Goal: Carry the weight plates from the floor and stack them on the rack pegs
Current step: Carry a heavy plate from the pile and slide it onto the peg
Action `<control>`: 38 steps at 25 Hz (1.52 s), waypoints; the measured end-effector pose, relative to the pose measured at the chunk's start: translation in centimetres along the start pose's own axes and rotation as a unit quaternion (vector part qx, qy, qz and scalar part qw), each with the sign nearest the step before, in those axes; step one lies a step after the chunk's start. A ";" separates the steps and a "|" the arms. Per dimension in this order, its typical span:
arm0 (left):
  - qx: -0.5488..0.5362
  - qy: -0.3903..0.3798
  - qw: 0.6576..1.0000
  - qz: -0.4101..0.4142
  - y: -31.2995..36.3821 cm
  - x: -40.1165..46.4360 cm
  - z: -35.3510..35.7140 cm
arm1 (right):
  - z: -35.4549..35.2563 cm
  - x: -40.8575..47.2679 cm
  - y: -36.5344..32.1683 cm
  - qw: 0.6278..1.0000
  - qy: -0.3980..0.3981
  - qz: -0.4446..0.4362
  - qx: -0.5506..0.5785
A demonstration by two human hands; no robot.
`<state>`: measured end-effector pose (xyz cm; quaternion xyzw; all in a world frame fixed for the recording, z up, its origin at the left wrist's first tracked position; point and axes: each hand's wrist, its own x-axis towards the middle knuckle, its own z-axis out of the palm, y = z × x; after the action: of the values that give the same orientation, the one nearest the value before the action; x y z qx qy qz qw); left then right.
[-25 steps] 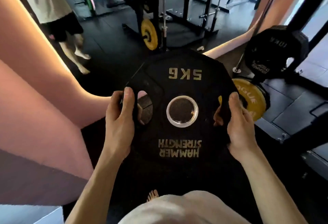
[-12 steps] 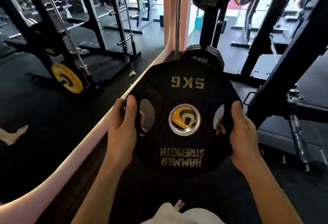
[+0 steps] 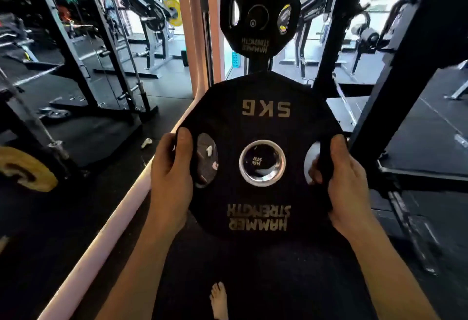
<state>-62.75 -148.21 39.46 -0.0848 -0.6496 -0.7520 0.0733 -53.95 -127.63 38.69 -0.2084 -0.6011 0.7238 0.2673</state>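
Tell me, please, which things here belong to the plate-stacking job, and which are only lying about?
Belong to the job:
- 5 kg plate, held by left hand and right hand
- 5 kg plate on the rack

Lying about:
- yellow plate
- small white object on floor

Held plate (image 3: 263, 157): 5KG, HAMMER STRENGTH; racked plate (image 3: 260, 15): same
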 end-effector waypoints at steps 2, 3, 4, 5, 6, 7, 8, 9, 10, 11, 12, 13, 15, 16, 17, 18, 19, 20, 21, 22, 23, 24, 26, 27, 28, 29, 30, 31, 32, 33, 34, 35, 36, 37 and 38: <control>-0.006 -0.018 1.000 0.019 -0.3 4.3 1.3 | 1.7 3.7 -0.7 1.000 0.016 -0.019 -0.007; -0.011 -0.023 0.999 0.027 -0.3 6.6 1.9 | 2.7 5.6 -1.1 0.999 0.023 -0.026 -0.009; -0.018 -0.022 0.999 0.033 -0.4 8.9 2.5 | 3.6 7.4 -1.4 0.999 0.029 -0.035 -0.012; -0.026 -0.020 0.999 0.040 -0.5 11.2 3.1 | 4.5 9.4 -1.9 0.998 0.035 -0.047 -0.019; -0.033 -0.022 0.998 0.049 -0.5 13.4 3.7 | 5.3 11.2 -2.4 0.997 0.039 -0.059 -0.026; -0.037 -0.026 0.997 0.057 -0.5 15.3 4.3 | 6.1 12.6 -3.0 0.996 0.040 -0.070 -0.032; -0.041 -0.033 0.997 0.065 -0.4 17.5 5.0 | 6.9 14.3 -3.7 0.995 0.039 -0.083 -0.034; -0.045 -0.040 0.995 0.075 -0.1 19.8 5.6 | 7.7 15.9 -4.3 0.994 0.039 -0.097 -0.032; -0.048 -0.044 0.994 0.084 0.2 22.1 6.3 | 8.5 17.6 -5.1 0.992 0.041 -0.111 -0.030; -0.051 -0.045 0.994 0.086 0.4 24.1 7.0 | 9.2 19.1 -5.8 0.991 0.042 -0.121 -0.029; -0.055 -0.046 0.993 0.090 0.8 25.9 7.8 | 9.8 20.4 -6.6 0.991 0.042 -0.127 -0.025; -0.060 -0.052 0.992 0.094 1.2 27.6 8.6 | 10.3 21.7 -7.2 0.990 0.040 -0.133 -0.015; -0.066 -0.062 0.990 0.106 1.7 30.2 9.9 | 11.1 24.1 -8.3 0.988 0.041 -0.150 -0.009; -0.065 -0.065 0.989 0.117 1.9 31.5 10.7 | 11.4 25.4 -8.7 0.986 0.045 -0.159 -0.017; -0.063 -0.066 0.988 0.127 2.1 32.5 11.4 | 11.7 26.6 -9.1 0.985 0.049 -0.165 -0.025; -0.063 -0.067 0.986 0.136 2.4 33.5 12.2 | 11.9 27.8 -9.6 0.984 0.050 -0.169 -0.030; -0.067 -0.068 0.986 0.138 2.5 34.5 13.0 | 12.1 28.9 -9.9 0.984 0.048 -0.169 -0.030; -0.072 -0.070 0.985 0.138 2.4 35.5 13.6 | 12.3 29.9 -10.1 0.984 0.046 -0.168 -0.028; -0.073 -0.072 0.985 0.140 2.2 36.4 14.2 | 12.4 30.8 -10.0 0.984 0.045 -0.169 -0.031; -0.068 -0.074 0.985 0.142 1.8 37.1 14.6 | 12.4 31.4 -9.8 0.983 0.046 -0.171 -0.040; -0.055 -0.075 0.985 0.144 1.2 37.7 14.9 | 12.4 32.0 -9.5 0.983 0.046 -0.172 -0.046; -0.040 -0.075 0.986 0.145 0.6 38.4 15.3 | 12.5 32.6 -9.1 0.983 0.047 -0.172 -0.049; -0.023 -0.072 0.987 0.140 -0.7 39.1 16.0 | 12.4 33.7 -8.3 0.982 0.051 -0.175 -0.050; -0.020 -0.072 0.988 0.138 -1.2 39.5 16.4 | 12.3 34.2 -8.1 0.981 0.054 -0.178 -0.056; -0.016 -0.069 0.988 0.136 -1.5 39.7 16.7 | 12.3 34.6 -8.0 0.980 0.058 -0.179 -0.064; -0.011 -0.065 0.988 0.138 -1.6 40.0 16.9 | 12.3 35.1 -8.0 0.980 0.064 -0.177 -0.068; -0.009 -0.064 0.988 0.143 -1.6 40.4 17.1 | 12.3 35.6 -8.0 0.979 0.073 -0.175 -0.070; -0.011 -0.068 0.986 0.149 -1.7 40.8 17.3 | 12.4 36.1 -7.9 0.978 0.082 -0.174 -0.078; -0.013 -0.073 0.985 0.157 -1.7 41.1 17.4 | 12.6 36.4 -7.7 0.977 0.087 -0.175 -0.089; -0.014 -0.078 0.983 0.167 -1.7 41.4 17.7 | 12.7 36.9 -7.5 0.975 0.090 -0.178 -0.097; -0.017 -0.083 0.981 0.177 -1.6 41.6 17.9 | 12.9 37.3 -7.3 0.974 0.093 -0.182 -0.097; -0.019 -0.086 0.979 0.183 -1.5 41.8 18.3 | 13.0 37.7 -7.2 0.973 0.095 -0.186 -0.093; -0.022 -0.087 0.980 0.180 -1.5 42.0 18.7 | 13.2 38.1 -7.2 0.973 0.098 -0.188 -0.089; -0.022 -0.084 0.981 0.174 -1.6 42.3 19.1 | 13.4 38.5 -7.4 0.973 0.102 -0.189 -0.085; -0.015 -0.081 0.983 0.167 -1.7 42.8 19.3 | 13.6 38.8 -7.7 0.973 0.105 -0.190 -0.082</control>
<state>-104.20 -128.85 50.07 -0.2538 -0.6187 -0.7296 0.1433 -91.29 -112.14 49.58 -0.1863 -0.6556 0.5818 0.4437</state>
